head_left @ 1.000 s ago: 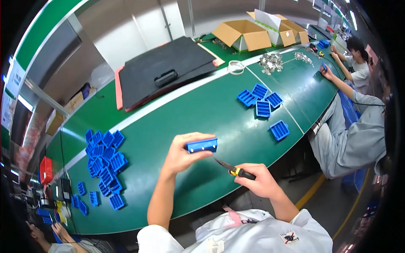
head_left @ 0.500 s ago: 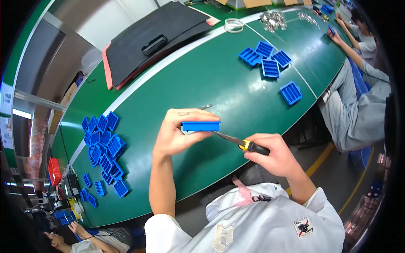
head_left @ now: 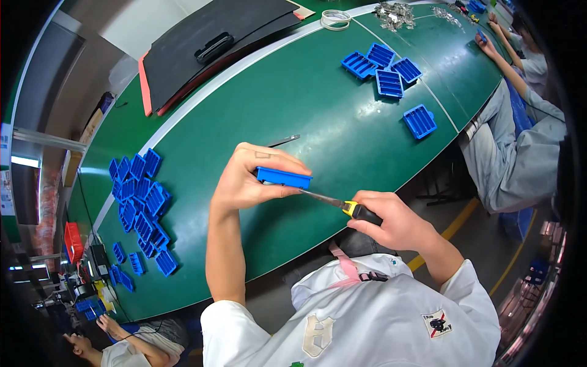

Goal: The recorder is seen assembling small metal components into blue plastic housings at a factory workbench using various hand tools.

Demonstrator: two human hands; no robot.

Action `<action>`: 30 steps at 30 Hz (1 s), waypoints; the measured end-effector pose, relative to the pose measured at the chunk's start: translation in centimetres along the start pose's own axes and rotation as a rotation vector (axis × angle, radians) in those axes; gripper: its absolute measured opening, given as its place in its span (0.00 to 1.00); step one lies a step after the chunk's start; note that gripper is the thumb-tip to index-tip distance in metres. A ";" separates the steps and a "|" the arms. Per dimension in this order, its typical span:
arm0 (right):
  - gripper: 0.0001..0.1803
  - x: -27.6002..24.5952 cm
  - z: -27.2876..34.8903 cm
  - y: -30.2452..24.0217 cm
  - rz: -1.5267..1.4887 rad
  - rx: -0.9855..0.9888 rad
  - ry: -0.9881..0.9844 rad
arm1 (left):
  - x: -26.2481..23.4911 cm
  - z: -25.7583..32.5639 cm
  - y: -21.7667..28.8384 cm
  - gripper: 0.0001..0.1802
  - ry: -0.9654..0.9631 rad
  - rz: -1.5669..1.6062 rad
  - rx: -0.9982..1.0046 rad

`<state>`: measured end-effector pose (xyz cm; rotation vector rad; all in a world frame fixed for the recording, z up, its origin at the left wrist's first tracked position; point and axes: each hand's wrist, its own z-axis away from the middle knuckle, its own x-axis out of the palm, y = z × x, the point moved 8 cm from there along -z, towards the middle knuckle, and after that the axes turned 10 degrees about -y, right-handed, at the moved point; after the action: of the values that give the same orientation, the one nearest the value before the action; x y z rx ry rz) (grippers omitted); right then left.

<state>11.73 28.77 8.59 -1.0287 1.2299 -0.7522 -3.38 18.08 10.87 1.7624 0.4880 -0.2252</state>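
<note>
Between the thumb and fingers of my left hand (head_left: 247,177) is a blue plastic slotted tray (head_left: 284,178), held edge-on above the green table. My right hand (head_left: 391,220) is closed around the black-and-yellow handle of a hand tool (head_left: 361,211) with a long, tapering metal blade. The blade's tip meets the lower edge of the tray near its right end, by my left thumb. What the tip does there is too small to tell. Just beyond my left hand, a thin dark metal tool (head_left: 284,140) lies on the table.
Many similar blue trays (head_left: 143,189) are heaped on the left; several more (head_left: 389,84) lie at the far right, with a single tray (head_left: 419,122) nearer. Small metal parts (head_left: 394,16) and white rings (head_left: 335,19) are at the back. Co-workers sit at the right and lower left.
The tray in my left hand has tilted, its right end dipping slightly. Both hands and the tool have shifted a little left in the picture, and the whole view has moved slightly.
</note>
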 end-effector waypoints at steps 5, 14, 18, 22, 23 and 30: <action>0.08 -0.6 -0.1 0.6 -0.031 -0.014 -0.063 | 0.2 -0.3 0.3 0.16 0.021 -0.004 0.012; 0.09 -1.0 -0.1 -0.3 -0.143 -0.058 -0.005 | -0.2 0.4 0.9 0.16 0.183 -0.041 -0.148; 0.09 -0.7 -0.4 -0.8 -0.065 -0.038 -0.010 | 0.4 0.3 0.5 0.17 0.170 -0.015 -0.157; 0.10 -0.9 -0.4 -1.1 -0.080 0.005 0.024 | 0.4 0.4 0.7 0.18 0.134 -0.055 -0.149; 0.10 -1.0 -0.4 -1.1 -0.095 0.029 0.029 | 0.5 0.4 0.6 0.18 0.150 -0.050 -0.176; 0.11 -1.1 -0.4 -1.5 -0.038 0.035 0.017 | 0.6 0.4 0.9 0.19 0.127 -0.049 -0.143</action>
<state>11.24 29.09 10.40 -1.0218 1.2106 -0.8107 -2.35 17.64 11.30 1.6324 0.6242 -0.1097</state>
